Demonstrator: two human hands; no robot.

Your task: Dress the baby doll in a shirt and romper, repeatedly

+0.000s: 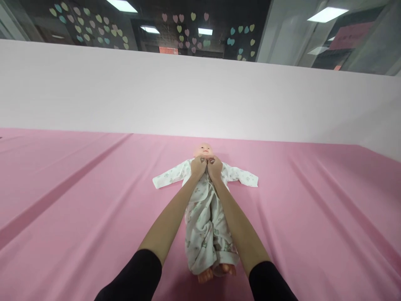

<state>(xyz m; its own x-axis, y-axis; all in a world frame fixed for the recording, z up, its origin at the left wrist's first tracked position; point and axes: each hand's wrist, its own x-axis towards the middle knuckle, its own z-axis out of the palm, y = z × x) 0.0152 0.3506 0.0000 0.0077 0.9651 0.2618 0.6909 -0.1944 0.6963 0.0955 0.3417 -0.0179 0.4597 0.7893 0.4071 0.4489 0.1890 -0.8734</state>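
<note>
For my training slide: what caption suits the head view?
Left hand and right hand together at the neck of a clothed doll on pink sheeting.

- The sheet [103,217] is pink, spread under everything, with a nearly straight far edge at twelve o'clock.
- Its longest fold [65,191] slants from eleven o'clock down to nine; more creases [343,209] run out towards four.
- The doll [205,196] lies on it, face up, head [203,147] at twelve near the far edge, feet [205,276] bare at six.
- The white patterned shirt [203,188] has both sleeves [171,176] spread on the sheet, cuffs towards eight and four.
- The trousers [200,234], white and patterned too, stretch towards six.
</note>
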